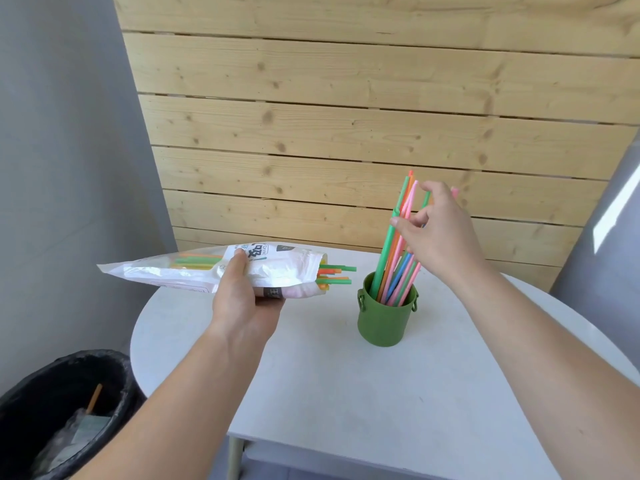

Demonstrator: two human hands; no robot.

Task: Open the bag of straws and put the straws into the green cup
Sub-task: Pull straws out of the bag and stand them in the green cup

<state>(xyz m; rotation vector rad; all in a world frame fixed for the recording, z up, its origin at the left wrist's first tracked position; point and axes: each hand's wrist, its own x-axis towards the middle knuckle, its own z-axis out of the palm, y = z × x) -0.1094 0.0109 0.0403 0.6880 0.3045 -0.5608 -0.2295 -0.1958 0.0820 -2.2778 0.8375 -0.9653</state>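
My left hand [242,299] grips the white straw bag [277,268] round its middle and holds it level above the white round table [311,375]. Green and orange straw ends [337,273] stick out of the bag's open right end. The green cup [386,315] stands on the table to the right, with several coloured straws [394,258] leaning in it. My right hand [440,233] is at the tops of those straws, its fingers loosely spread and touching them; whether it pinches one cannot be told.
A black-lined waste bin [65,410] with scraps in it stands on the floor at the lower left. A wooden plank wall [346,116] rises behind the table. The table's front edge is near the bottom of the view.
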